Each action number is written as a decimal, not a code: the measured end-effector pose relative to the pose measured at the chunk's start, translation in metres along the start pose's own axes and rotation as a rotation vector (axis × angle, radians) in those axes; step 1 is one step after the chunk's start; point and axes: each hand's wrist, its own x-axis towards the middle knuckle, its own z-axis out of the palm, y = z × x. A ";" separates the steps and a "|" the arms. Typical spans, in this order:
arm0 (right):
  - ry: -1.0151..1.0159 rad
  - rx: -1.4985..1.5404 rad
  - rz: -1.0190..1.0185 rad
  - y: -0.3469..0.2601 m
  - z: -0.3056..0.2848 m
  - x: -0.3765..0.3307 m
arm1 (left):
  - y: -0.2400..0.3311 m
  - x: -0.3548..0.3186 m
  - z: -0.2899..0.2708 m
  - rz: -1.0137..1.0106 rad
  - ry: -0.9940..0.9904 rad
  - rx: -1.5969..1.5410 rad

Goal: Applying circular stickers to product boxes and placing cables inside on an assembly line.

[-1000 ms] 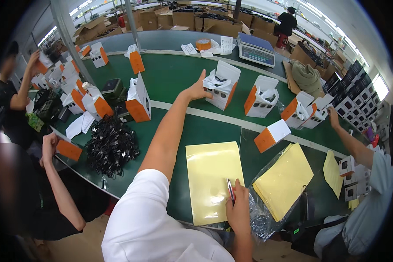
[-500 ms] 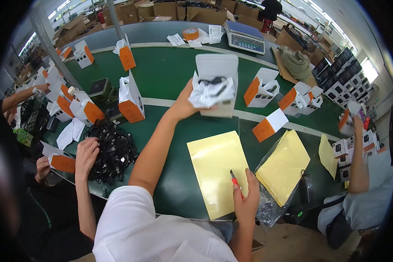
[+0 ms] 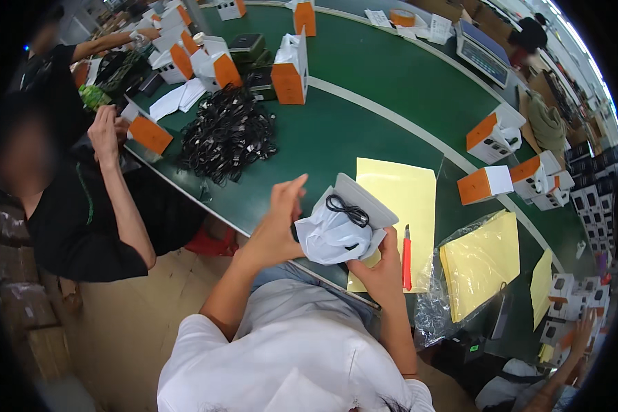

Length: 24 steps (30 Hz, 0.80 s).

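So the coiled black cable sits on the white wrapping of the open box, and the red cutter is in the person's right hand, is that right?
Not quite: the red cutter isn't in the right hand. The head view shows it lying on the yellow sheet. The coiled black cable does sit on the white wrapping of the open box.

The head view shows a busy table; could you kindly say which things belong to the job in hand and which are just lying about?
Seemingly the job:
open box, in the right hand
white wrap inside
black cable on top

Probably just lying about:
tape roll
scale
cloth
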 end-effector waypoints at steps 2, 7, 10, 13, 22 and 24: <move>0.006 0.031 0.055 -0.001 0.001 -0.002 | 0.000 -0.026 -0.007 0.078 0.103 0.203; -0.008 0.024 0.012 -0.007 -0.002 0.000 | 0.044 -0.014 0.004 0.431 -0.027 0.490; -0.054 0.085 0.026 -0.003 -0.004 0.002 | 0.056 0.007 0.018 0.489 -0.106 0.577; -0.018 0.022 -0.050 0.000 0.002 0.000 | 0.060 0.017 0.029 0.589 -0.205 0.700; 0.373 -0.291 -0.519 0.010 0.028 -0.015 | 0.055 0.034 0.025 0.659 -0.407 0.779; 0.390 -0.283 -0.478 0.007 0.030 -0.014 | 0.045 0.038 0.023 0.613 -0.443 0.773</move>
